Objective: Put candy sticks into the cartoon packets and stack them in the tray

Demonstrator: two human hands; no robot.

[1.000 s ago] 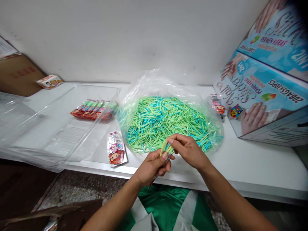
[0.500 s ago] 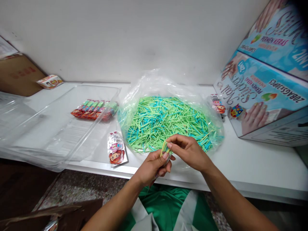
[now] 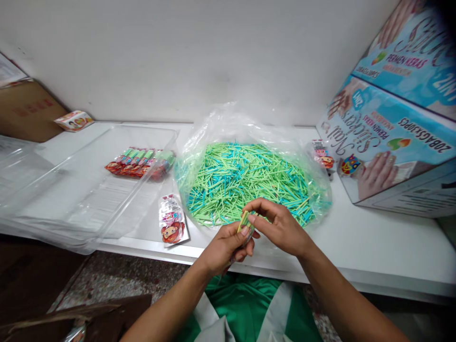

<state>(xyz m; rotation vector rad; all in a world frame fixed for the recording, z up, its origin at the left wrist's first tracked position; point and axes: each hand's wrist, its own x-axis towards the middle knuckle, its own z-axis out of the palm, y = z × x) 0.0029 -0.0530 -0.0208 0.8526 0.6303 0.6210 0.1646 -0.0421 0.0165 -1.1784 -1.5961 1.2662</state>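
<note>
My left hand (image 3: 228,246) is closed around a small bundle of green sticks (image 3: 244,220) together with what looks like a clear packet, at the table's front edge. My right hand (image 3: 280,226) pinches the top of the same bundle with thumb and forefinger. Just behind both hands lies an open plastic bag (image 3: 228,123) holding a big heap of green and blue sticks (image 3: 245,178). A single printed sachet (image 3: 171,222) lies flat on the white table (image 3: 384,247), left of my hands.
A clear plastic tray (image 3: 89,199) at the left holds a row of filled sachets (image 3: 140,162). Stacked printed cartons (image 3: 395,142) stand at the right, with more sachets (image 3: 322,156) beside them. A brown box (image 3: 24,111) and a small box (image 3: 73,120) sit far left. A white wall is behind.
My right hand's fingers have pressed the sticks further down into the bundle in my left hand; less of the sticks shows. Nothing else has moved.
</note>
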